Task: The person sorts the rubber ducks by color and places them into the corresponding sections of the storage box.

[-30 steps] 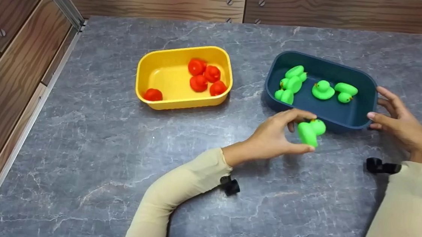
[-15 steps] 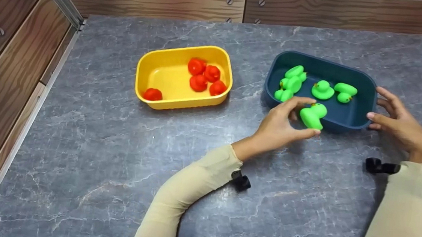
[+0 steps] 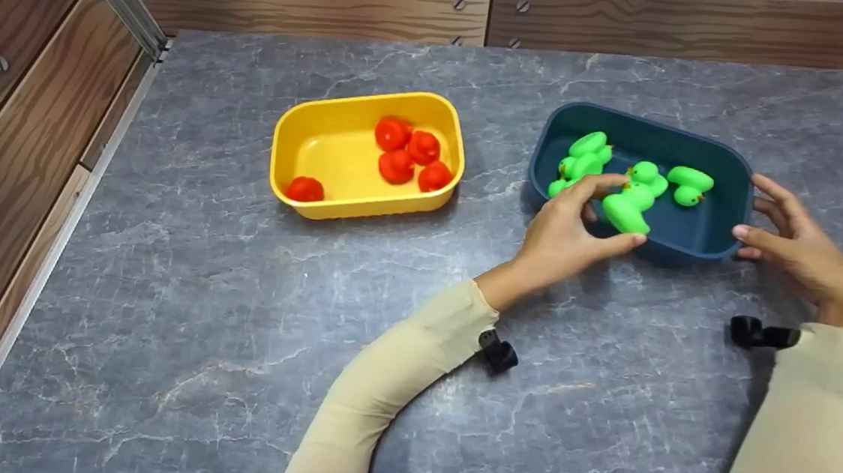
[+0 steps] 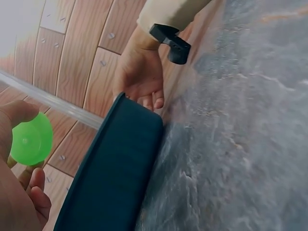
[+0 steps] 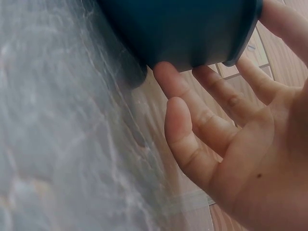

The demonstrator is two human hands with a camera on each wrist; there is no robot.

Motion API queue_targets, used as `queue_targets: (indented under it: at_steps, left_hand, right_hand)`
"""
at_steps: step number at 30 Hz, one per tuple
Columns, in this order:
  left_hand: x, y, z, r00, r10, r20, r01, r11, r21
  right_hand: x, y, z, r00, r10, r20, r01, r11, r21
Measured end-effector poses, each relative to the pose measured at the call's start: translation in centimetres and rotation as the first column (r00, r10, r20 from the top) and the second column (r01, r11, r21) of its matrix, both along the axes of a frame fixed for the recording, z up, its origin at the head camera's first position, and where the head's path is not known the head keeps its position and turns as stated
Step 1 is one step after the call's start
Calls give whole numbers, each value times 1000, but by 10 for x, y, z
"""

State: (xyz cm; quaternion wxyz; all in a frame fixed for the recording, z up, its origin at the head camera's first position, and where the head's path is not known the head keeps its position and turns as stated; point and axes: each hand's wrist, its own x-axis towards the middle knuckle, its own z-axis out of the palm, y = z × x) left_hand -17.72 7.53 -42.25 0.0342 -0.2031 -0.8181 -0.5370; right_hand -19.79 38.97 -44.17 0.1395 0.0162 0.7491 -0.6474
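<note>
My left hand [image 3: 561,229] pinches a green rubber duck [image 3: 625,213] between thumb and fingers, above the near rim of the navy blue bin [image 3: 706,246]. In the left wrist view, the duck's flat round base [image 4: 32,139] faces the camera. Several green ducks lie in the bin, among them a tipped one [image 3: 690,184] toward the right end; the held duck partly covers an upright one [image 3: 645,171]. My right hand [image 3: 805,240] rests its thumb and fingertips against the bin's right end. In the right wrist view, its loosely bent fingers [image 5: 183,89] touch the outer wall.
A yellow bin [image 3: 322,157] with several red ducks [image 3: 397,165] stands left of the navy bin. Both bins sit on a grey marbled tabletop [image 3: 199,287]. Wood-patterned panels [image 3: 304,5] border the back and left side.
My left hand has carried the green duck away from my body, from in front of the navy bin to over its near rim. The right hand stays against the bin's end.
</note>
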Motion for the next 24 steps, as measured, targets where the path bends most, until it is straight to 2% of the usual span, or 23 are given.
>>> queue_targets:
  at_steps: [7, 13, 17, 24]
  left_hand:
    - [-7, 3, 0, 1000, 2, 10, -2, 1000, 17]
    - [-12, 8, 3, 999, 39, 38, -35, 996, -85]
    - [-15, 12, 4, 998, 59, 23, -54, 984, -171]
    - [-20, 15, 2, 996, 83, -15, -84, 967, -239]
  right_hand:
    - [0, 0, 0, 1000, -2, -4, 2, 1000, 3]
    - [0, 1, 1, 1000, 0, 2, 0, 999, 48]
    - [1, 1, 1, 1000, -2, 8, 1, 998, 61]
    - [0, 1, -1, 1000, 11, -8, -11, 1000, -5]
